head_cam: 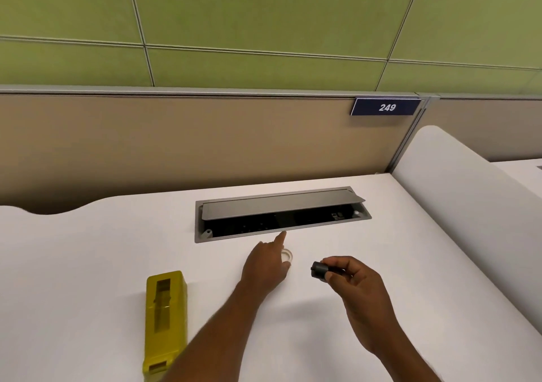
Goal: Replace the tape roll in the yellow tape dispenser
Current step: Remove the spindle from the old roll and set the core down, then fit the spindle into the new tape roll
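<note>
Between the thumb and fingertips of our right hand (356, 279) we pinch a small black spool core (320, 269), lifted off the desk. Our left hand (265, 264) lies over a clear tape roll (287, 255) on the white desk (88, 249), index finger stretched forward, the other fingers loosely curled; we cannot tell whether they grip the roll. The yellow tape dispenser (165, 320) stands near our left forearm, its open slot facing up and holding no roll. Beyond the hands, a grey cable box (278, 216) sits in the desk with its lid raised. A sign reading 249 (386, 107) hangs on the beige partition.
</note>
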A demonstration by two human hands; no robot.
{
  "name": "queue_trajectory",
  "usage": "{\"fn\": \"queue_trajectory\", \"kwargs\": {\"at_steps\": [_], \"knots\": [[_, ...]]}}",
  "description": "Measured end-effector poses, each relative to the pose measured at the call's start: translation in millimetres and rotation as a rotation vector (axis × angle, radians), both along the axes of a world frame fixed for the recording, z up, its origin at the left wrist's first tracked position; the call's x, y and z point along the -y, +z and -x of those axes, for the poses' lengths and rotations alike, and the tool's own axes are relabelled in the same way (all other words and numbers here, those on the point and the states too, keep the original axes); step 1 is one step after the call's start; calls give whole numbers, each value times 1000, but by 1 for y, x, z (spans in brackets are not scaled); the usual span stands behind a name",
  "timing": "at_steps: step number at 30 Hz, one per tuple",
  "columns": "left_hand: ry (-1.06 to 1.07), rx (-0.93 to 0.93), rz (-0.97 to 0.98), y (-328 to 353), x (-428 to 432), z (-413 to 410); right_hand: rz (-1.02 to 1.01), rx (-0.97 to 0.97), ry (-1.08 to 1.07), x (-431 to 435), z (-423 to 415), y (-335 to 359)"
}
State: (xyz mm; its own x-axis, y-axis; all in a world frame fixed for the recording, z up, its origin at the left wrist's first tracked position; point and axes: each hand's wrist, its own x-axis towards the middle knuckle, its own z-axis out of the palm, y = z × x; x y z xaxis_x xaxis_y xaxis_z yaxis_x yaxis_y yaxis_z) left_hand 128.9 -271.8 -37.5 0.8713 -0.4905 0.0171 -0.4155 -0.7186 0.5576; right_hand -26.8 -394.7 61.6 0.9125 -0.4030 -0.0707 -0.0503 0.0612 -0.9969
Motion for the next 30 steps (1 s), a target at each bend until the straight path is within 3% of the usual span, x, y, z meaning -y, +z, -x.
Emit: {"fn": "queue_trajectory", "kwargs": {"at_steps": [3, 7, 9, 14, 23, 25, 28, 30], "knots": [[-17, -14, 30, 3, -8, 4, -5, -8, 5, -5, -5, -1], [155, -8, 328, 24, -26, 28, 59, -43, 6, -16, -16, 3], [241, -115, 550, 40, -40, 43, 128, -59, 16, -23, -24, 5], [214, -457, 920, 78, -76, 66, 323, -87, 95, -49, -42, 11], [239, -458, 858, 111, -124, 51, 301, 3, 256, -93, -68, 27], [294, -462, 898, 114, -133, 47, 316, -30, 183, -90, -78, 21], [353, -454, 913, 116, -146, 41, 608, -261, 3, -77, -94, -1], [368, -445, 936, 115, -153, 39, 836, -379, 74, -75, -101, -21]]}}
